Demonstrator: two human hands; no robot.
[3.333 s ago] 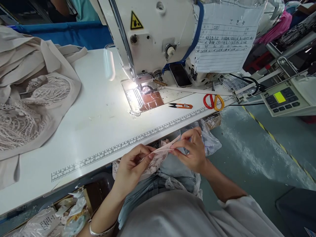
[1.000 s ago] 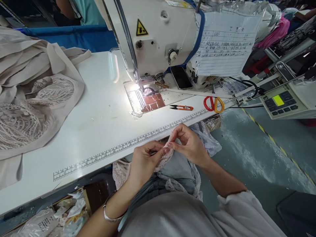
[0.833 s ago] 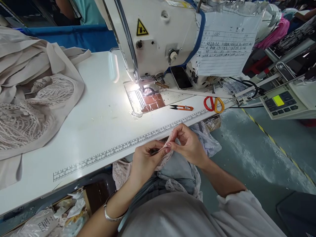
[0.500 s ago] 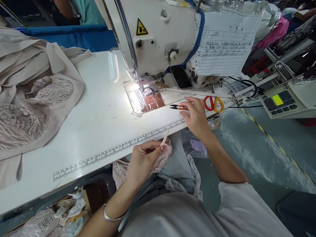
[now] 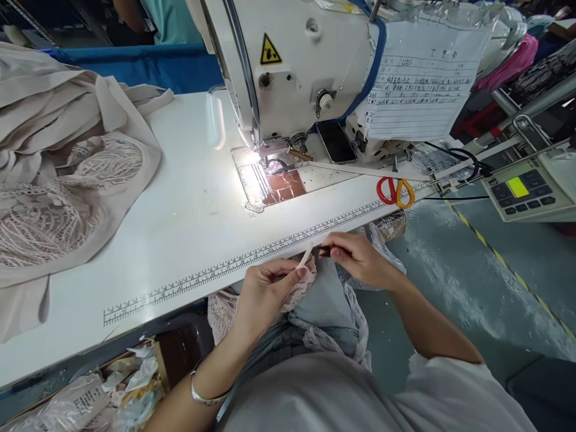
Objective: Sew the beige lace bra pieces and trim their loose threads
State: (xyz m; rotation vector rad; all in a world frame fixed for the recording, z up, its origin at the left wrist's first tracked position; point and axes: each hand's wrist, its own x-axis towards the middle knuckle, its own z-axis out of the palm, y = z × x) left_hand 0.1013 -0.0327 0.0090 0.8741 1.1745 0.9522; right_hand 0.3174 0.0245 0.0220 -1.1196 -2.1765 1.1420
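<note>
My left hand [image 5: 270, 294] pinches a pale pink lace garment piece [image 5: 303, 288] at the table's front edge, thumb on top. A narrow pale strap end [image 5: 306, 255] sticks up beyond the thumb. Thread snips [image 5: 322, 251] are in my closed right hand [image 5: 355, 257], their dark blades pointing left towards the strap end. Most of the snips is hidden by my fingers, and I cannot tell whether the blades touch the strap. More of the lace [image 5: 222, 312] hangs over my lap.
A sewing machine [image 5: 297, 78] with its lamp lit stands beyond a printed ruler [image 5: 216, 270]. Red and yellow scissor handles [image 5: 396, 192] and a phone [image 5: 336, 142] are to the right. Beige lace garments [image 5: 112, 114] are piled at left; a scrap box [image 5: 162, 360] sits below.
My right hand has taken the thread snips off the tabletop and brought them down and towards me, beside the strap end. My left hand keeps its pinch on the lace.
</note>
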